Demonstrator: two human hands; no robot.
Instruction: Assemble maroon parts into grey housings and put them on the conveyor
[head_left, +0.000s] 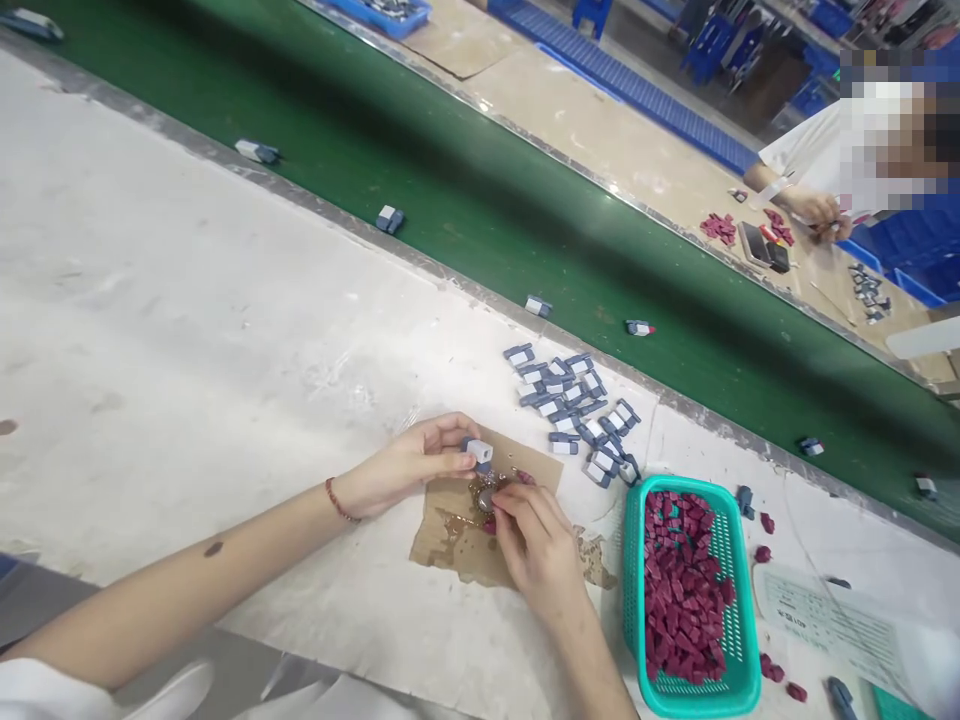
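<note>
Between the thumb and fingers of my left hand [442, 455] is a small blue-and-white plastic part [479, 453], raised over a piece of brown cardboard [442, 540]. Close by, my right hand [536, 535] is closed in a pinch above the cardboard; whatever its fingertips hold is too small to make out. At those fingertips lies a small round dish-like thing [486, 499], with bits of dark red beside it. Wet-looking stains mark the cardboard. Beyond it, several similar blue-and-white parts [574, 393] lie in a loose pile on the white table.
A green basket [636, 590] of dark red pieces [682, 600] stands at my right, with loose red pieces around it. Past the table runs a green conveyor belt [480, 230] carrying spaced-out parts. Across it, a co-worker's hands [821, 212] handle small pieces.
</note>
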